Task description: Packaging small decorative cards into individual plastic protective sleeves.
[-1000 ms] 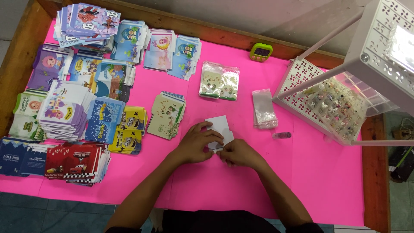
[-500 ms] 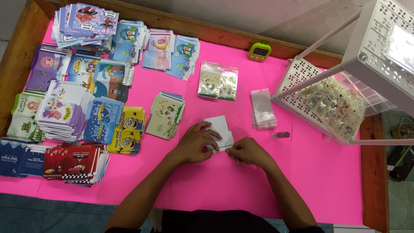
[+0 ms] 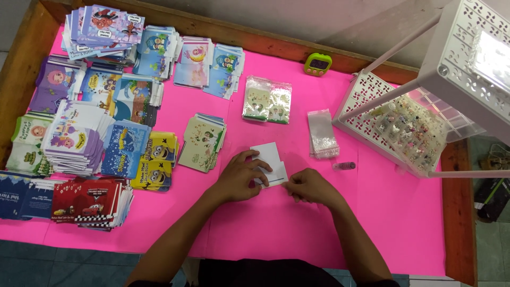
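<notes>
Hands on white card [image 3: 270, 161] at centre of pink table [image 3: 404, 218], left hand [image 3: 241, 178] pressing flat on card, right hand [image 3: 308, 187] pinching card's right edge, clear bag stack [image 3: 322, 134] up-right of card, cream card pile [image 3: 203, 142] left of card, white basket [image 3: 396, 125] far right of card.

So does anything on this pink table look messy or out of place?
Mostly tidy. The card stacks on the left are fanned and slightly askew rather than squared. A small pink tube lies loose on its side near the white basket. Both hands, left hand and right hand, rest on a white card.
</notes>
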